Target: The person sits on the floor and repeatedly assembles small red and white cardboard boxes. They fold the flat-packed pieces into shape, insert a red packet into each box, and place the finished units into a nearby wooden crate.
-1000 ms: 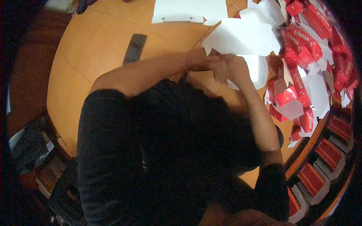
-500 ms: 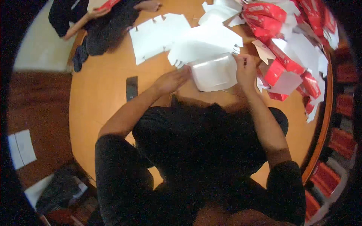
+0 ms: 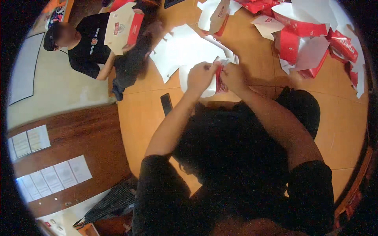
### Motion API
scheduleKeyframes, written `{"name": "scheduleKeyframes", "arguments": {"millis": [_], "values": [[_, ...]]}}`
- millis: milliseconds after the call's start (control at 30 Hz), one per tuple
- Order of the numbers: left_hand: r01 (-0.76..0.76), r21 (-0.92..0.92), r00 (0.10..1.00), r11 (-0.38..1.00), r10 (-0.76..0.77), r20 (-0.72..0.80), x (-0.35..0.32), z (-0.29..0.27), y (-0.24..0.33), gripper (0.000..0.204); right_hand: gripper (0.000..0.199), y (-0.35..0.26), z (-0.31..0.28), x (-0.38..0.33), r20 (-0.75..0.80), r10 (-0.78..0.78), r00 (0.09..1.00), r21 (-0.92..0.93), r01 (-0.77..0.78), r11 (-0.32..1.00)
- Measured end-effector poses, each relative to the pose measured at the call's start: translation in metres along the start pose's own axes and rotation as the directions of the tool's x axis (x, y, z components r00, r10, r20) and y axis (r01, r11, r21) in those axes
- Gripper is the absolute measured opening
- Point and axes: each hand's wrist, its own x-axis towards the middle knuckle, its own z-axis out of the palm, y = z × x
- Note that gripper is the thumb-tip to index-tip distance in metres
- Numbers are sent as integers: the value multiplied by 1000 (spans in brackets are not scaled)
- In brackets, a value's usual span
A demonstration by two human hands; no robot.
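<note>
Both of my hands are closed on a partly folded cardboard food box (image 3: 221, 84), white inside and red on one outer side. My left hand (image 3: 200, 76) pinches its upper edge, and my right hand (image 3: 234, 77) grips the same edge just beside it. The fingers hide most of the fold between them. Flat white carton blanks (image 3: 187, 46) lie right behind the box, partly under it. To the left of my left forearm a dark phone (image 3: 166, 104) rests on the floor.
At the upper left another person (image 3: 92, 47) holds a tan and red box (image 3: 122, 33). Several folded red and white boxes (image 3: 305, 47) are piled at the right. One tan box (image 3: 215, 17) stands at the far middle. Papers (image 3: 55, 175) hang on the brown wall panel at left.
My hands have come together from opposite sides of the box to one edge, and its red outer side now shows. The view has shifted, bringing the other person further into sight.
</note>
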Motion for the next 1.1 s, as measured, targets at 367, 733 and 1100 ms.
{"name": "scheduleKeyframes", "arguments": {"millis": [367,733,1100], "values": [[-170,294,983,940,181,-10,24,39,-5,32,15,-4,2,-4,-136,100,986,22,-98,995],[-20,-232,786,973,-128,-605,-14,18,-27,39,16,-1,-40,21,-129,-63,990,-98,50,994],[324,-586,923,743,-385,22,-4,37,-84,67,53,-18,-55,49,25,133,991,-315,-118,942]]}}
